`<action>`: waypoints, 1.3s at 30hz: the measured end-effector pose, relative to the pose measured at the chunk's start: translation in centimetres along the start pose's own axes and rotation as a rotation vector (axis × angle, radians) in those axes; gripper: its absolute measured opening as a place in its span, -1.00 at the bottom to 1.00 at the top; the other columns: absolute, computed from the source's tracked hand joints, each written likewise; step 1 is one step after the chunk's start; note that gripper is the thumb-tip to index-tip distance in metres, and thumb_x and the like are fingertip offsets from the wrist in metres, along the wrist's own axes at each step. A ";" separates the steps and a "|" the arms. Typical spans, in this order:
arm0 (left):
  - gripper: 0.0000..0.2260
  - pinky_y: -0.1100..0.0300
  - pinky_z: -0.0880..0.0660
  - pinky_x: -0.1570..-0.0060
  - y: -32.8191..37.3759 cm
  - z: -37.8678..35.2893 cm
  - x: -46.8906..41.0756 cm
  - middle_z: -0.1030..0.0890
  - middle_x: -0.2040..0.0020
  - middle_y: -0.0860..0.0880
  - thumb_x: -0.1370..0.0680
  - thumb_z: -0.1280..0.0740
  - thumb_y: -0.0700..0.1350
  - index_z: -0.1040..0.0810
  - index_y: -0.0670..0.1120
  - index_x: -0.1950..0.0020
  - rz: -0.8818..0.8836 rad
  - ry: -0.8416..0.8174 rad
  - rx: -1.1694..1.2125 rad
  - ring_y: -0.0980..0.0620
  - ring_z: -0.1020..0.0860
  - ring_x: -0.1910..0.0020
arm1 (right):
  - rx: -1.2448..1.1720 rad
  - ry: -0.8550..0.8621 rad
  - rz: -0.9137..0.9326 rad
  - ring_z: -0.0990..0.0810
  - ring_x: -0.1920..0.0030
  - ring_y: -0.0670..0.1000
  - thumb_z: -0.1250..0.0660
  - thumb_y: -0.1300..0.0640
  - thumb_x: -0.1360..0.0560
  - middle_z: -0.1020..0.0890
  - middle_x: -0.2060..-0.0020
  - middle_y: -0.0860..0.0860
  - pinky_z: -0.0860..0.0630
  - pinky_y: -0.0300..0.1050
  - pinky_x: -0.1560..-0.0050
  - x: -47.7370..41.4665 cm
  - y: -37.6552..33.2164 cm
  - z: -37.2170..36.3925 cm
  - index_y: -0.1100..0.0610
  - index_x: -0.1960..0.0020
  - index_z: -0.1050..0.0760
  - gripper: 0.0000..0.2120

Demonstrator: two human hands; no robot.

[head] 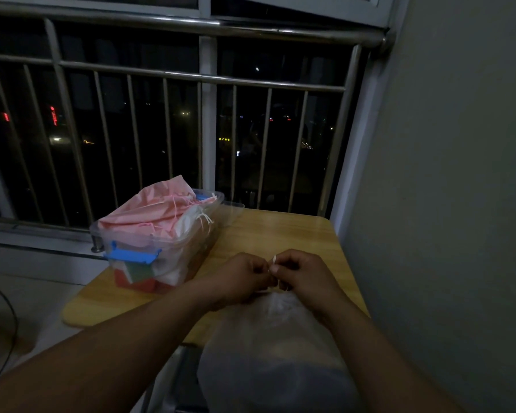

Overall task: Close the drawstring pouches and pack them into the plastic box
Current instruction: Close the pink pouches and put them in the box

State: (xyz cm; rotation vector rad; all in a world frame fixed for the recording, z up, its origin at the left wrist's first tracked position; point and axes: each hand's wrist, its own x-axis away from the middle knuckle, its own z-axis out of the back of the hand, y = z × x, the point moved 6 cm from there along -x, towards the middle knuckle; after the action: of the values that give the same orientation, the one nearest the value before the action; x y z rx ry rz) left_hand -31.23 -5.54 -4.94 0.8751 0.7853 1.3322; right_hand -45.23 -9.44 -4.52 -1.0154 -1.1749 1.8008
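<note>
Head | left hand (241, 279) and right hand (306, 275) grip pinched on drawstring (274, 259) | pouch (276, 353) directly beneath grip

Left hand (245, 278), right hand (304, 275): bare; forearms bare.

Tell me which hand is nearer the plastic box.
Left. The left hand is just right of the plastic box; the right hand is farther right, beyond the cord both pinch.

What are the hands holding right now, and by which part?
The left hand and right hand both pinch the white pouch by its drawstring, at the gathered mouth.
</note>
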 end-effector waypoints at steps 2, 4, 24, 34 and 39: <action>-0.82 0.25 -0.48 0.41 -0.1 0.1 0.2 -0.52 0.27 -0.12 -0.66 -0.36 -0.14 -0.57 -0.26 0.02 0.011 -0.027 0.072 0.09 -0.49 0.43 | -0.048 -0.022 -0.039 -0.56 0.31 -0.05 -0.42 0.28 -0.56 -0.71 0.27 0.03 -0.52 -0.16 0.21 0.0 0.3 0.1 0.17 0.03 -0.67 -0.93; -0.82 0.23 -0.53 0.39 0.3 0.1 0.4 -0.56 0.29 -0.13 -0.67 -0.34 -0.12 -0.54 -0.24 0.00 0.006 -0.054 0.098 0.04 -0.57 0.41 | -0.105 -0.020 -0.085 -0.56 0.29 -0.03 -0.42 0.28 -0.57 -0.70 0.26 0.03 -0.52 -0.14 0.19 -0.1 0.7 0.2 0.22 0.00 -0.67 -0.94; -0.76 0.10 -0.43 0.11 -5.9 4.0 -0.5 -0.58 0.20 -0.07 -0.67 -0.30 -0.03 -0.52 -0.11 0.15 0.042 0.540 0.031 -0.01 -0.50 0.17 | -0.172 -0.031 -0.255 -0.61 0.15 0.00 -0.38 0.19 -0.62 -0.66 0.21 -0.02 -0.51 -0.12 0.12 0.1 1.3 2.3 0.04 0.19 -0.64 -0.78; -0.82 0.09 -0.47 0.05 -2.3 6.5 -1.0 -0.60 0.07 -0.04 -0.70 -0.25 -0.01 -0.58 -0.03 0.01 0.031 0.693 0.082 -0.01 -0.56 0.07 | 0.164 -0.258 -0.415 -0.76 -0.01 0.14 -0.43 -0.01 -0.58 -0.77 0.01 0.11 -0.68 0.10 -0.10 1.3 3.0 4.7 0.14 -0.14 -0.70 -0.75; -0.67 0.01 -0.60 -0.08 -1.7 5.8 -0.6 -0.66 -0.08 -0.02 -0.62 -0.25 0.29 -0.61 0.09 -0.12 0.094 0.502 0.375 -0.03 -0.63 -0.04 | 0.031 0.142 -0.385 -0.67 0.17 0.20 -0.39 0.18 -0.60 -0.74 0.12 0.28 -0.60 0.10 0.05 -0.3 4.5 7.6 0.20 0.06 -0.72 -0.85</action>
State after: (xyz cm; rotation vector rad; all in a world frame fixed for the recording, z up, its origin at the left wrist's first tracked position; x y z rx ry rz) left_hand -25.40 -6.64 -3.76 0.8821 1.4340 1.5387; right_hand -52.69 -13.77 -6.66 -0.8186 -1.1606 1.4179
